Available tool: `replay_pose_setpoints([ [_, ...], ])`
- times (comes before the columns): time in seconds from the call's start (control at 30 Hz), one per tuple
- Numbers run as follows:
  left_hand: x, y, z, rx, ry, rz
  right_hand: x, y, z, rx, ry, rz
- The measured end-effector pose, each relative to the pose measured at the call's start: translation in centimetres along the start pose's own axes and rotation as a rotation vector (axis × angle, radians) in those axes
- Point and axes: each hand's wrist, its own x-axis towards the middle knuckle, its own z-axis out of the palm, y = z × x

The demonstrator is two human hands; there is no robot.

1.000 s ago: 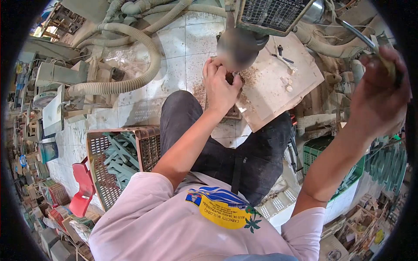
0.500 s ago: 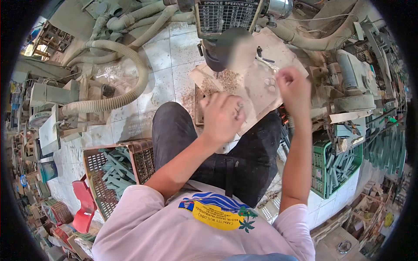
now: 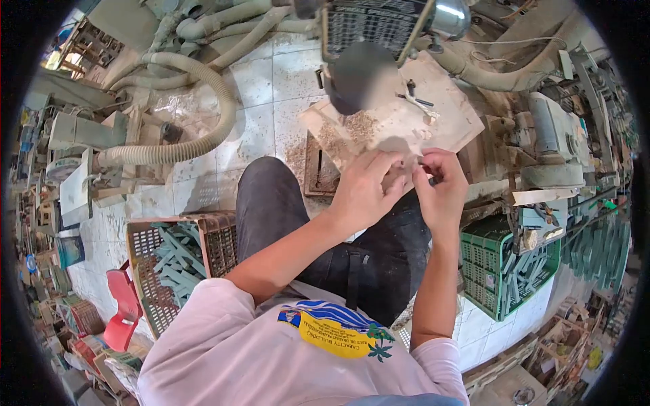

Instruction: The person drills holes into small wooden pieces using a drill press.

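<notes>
My left hand (image 3: pixel 369 186) is over the front of the dusty board (image 3: pixel 457 125), its thumb and index finger apart and the other fingers partly hidden. Close beside it, my right hand (image 3: pixel 441 189) has thumb and fingers pinched together. A small dark spot shows between them, too small to name. Beyond both hands hangs the dark, partly blurred head of a drill press (image 3: pixel 362 78), below its spindle speed plate (image 3: pixel 376 27). Wood shavings (image 3: pixel 349 128) lie heaped on the board under it.
A dark-handled tool (image 3: pixel 414 95) lies at the back of the board. Crates of grey-green strips stand at left (image 3: pixel 220 247) and right (image 3: pixel 484 271). A ribbed hose (image 3: pixel 169 154) curves over the floor at left, near a red chair (image 3: pixel 124 311).
My right hand has come down and inward from the board's right side. My left hand has shifted right, and the two are now close together. The view has moved slightly.
</notes>
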Motion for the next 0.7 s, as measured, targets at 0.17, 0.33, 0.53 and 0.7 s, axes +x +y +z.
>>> replay_pose_setpoints([
  [0.17, -2.1, -1.0, -2.6, -0.770, -0.163, -0.527, -2.1, -3.4, 1.4, -0.159, -0.145, -0.243],
  [0.33, -2.9, -3.4, -4.9, -0.810, -0.208, -0.576, -3.0, -4.2, 3.9, -0.041, -0.260, -0.195],
  [0.53, -1.7, -5.4, -4.7, -0.198, 0.050, -0.257, -2.2, -4.5, 4.7, -0.090, -0.206, -0.213],
  [0.7, -0.7, -8.0, -2.0, 0.210, 0.269, -0.224, -1.7, -4.6, 3.5, -0.057, -0.178, -0.152],
])
